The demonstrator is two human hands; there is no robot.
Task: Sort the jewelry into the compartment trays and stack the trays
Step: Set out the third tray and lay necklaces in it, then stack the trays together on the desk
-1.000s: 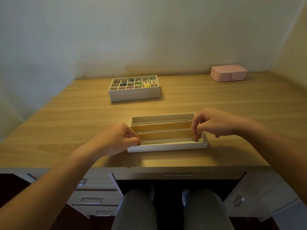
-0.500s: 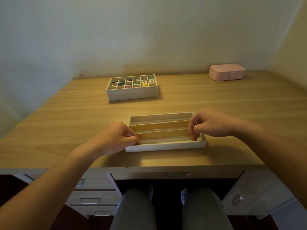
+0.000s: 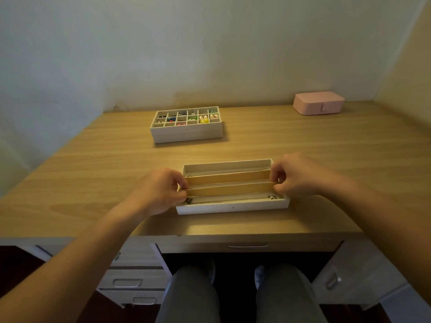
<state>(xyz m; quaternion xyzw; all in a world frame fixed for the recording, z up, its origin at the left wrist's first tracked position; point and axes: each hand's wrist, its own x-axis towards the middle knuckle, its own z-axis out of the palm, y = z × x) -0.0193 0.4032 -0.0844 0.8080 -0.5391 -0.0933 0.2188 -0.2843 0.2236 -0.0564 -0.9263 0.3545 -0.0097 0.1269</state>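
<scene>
Our left hand [image 3: 161, 191] and right hand [image 3: 300, 176] pinch opposite ends of the wooden divider [image 3: 231, 190], whose long axis runs across us inside the near tray [image 3: 233, 207]; the stacked trays [image 3: 186, 134] lie well beyond, nearer the left.

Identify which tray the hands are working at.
The near long-lane tray: the left hand and right hand are at its two ends. The far grid tray stands apart, untouched.

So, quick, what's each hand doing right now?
Left hand: curled at the long tray's left end; grip cannot be told.
Right hand: same at its right end.
</scene>
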